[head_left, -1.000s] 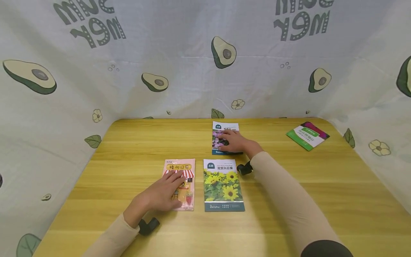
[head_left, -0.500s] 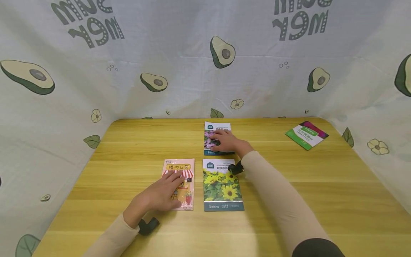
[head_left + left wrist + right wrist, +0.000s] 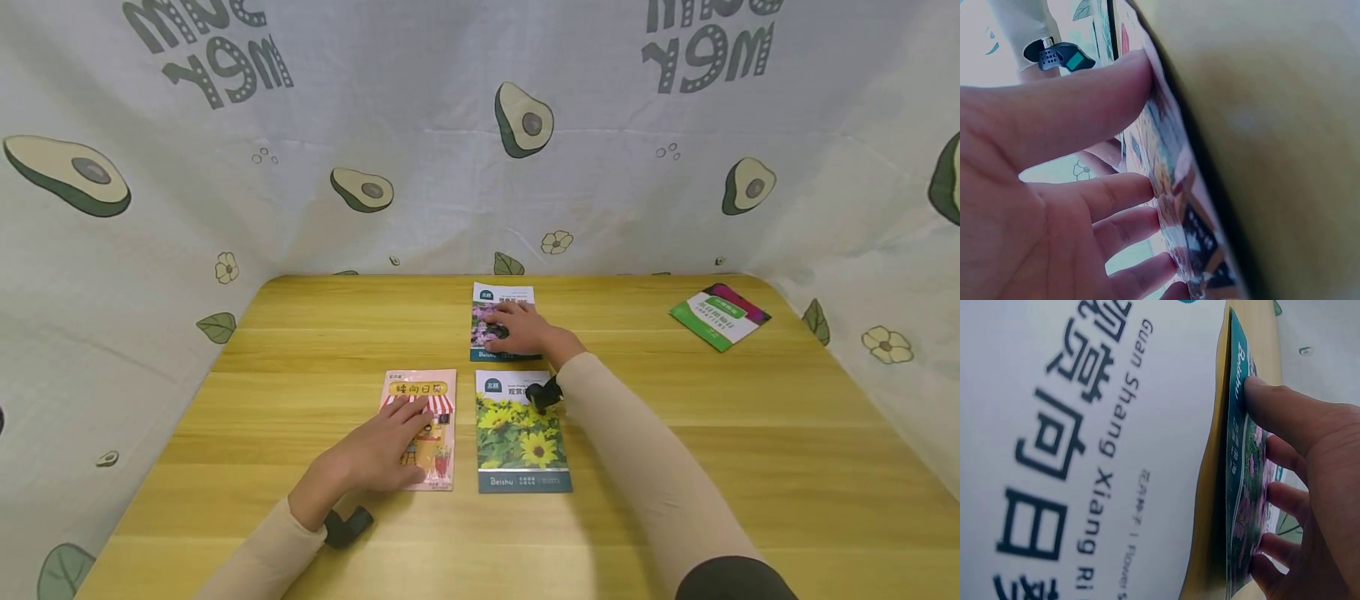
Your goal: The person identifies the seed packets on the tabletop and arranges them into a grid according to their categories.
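My left hand [image 3: 375, 452] rests its fingertips on a pink seed packet [image 3: 441, 457] with a cartoon shop-awning picture; in the left wrist view the thumb and spread fingers press on the packet's face [image 3: 1197, 234]. Farther back, my right hand [image 3: 523, 328] lies with its fingertips on a seed packet showing purple flowers [image 3: 480, 333]. The right wrist view has that packet [image 3: 1244, 469] flat under the thumb and fingertips. A larger packet with yellow flowers [image 3: 517, 442] lies beside the pink one, its upper right corner partly covered by the right wrist's black camera.
A green, white and magenta packet [image 3: 720, 317] lies askew near the back right corner of the wooden table [image 3: 330, 333]. White cloth with avocado prints [image 3: 450, 242] hangs behind the table and along its sides.
My right hand has slid the purple-flower packet to the left, so it now lies behind the yellow-flower one. The left hand and the pink packet have stayed in place.
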The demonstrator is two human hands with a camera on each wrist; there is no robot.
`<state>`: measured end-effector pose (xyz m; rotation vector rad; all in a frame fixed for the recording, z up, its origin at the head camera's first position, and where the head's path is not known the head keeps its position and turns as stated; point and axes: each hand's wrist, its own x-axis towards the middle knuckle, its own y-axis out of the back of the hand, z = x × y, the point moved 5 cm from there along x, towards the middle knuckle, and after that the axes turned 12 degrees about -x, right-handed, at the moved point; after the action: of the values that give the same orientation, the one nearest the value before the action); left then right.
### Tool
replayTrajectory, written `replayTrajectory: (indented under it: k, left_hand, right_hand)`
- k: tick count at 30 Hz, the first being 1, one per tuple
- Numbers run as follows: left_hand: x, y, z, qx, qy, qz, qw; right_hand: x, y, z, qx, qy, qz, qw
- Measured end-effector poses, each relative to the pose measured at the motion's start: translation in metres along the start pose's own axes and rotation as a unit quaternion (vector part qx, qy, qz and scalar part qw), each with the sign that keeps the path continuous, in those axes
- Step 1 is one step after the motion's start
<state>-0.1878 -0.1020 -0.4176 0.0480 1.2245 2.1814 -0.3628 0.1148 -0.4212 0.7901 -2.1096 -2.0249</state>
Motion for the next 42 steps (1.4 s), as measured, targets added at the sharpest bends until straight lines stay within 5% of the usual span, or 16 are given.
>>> replayTrajectory:
  k: [42]
  left_hand:
    - [-0.003, 0.003, 0.001, 0.007, -0.011, -0.008, 0.9999]
  right_hand:
    - [0.032, 0.0, -0.048, -0.018, 0.023, -0.015, 0.9995]
